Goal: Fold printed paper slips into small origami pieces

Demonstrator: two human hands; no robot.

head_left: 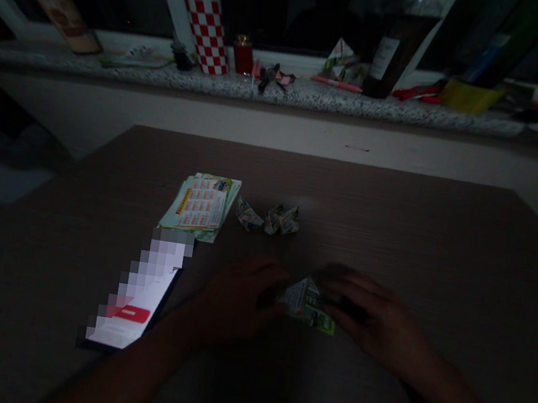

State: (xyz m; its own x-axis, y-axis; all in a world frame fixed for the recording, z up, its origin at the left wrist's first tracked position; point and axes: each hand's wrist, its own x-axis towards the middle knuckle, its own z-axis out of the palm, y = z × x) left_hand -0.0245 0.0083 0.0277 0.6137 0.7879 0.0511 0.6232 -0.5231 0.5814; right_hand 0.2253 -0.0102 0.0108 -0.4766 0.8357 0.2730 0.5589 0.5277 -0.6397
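Observation:
A partly folded printed paper (305, 301), pointed at the top with a green lower edge, is between my two hands on the dark table. My left hand (245, 299) has its fingers curled and its thumb at the paper's left edge. On the other side, my right hand (376, 315) bends its fingers and thumb onto the right edge, slightly blurred. Just beyond them stand small folded paper pieces: one boat-like piece (249, 216) on the left and a pair of pointed pieces (282, 220) close together.
A stack of printed sheets (200, 205) lies left of the folded pieces. Nearer me is a lit phone (136, 310), its screen partly pixelated. On the speckled sill (156, 77) stand a red-and-white checkered bottle (207, 34), a dark bottle (386, 57) and a folded paper shape (340, 57).

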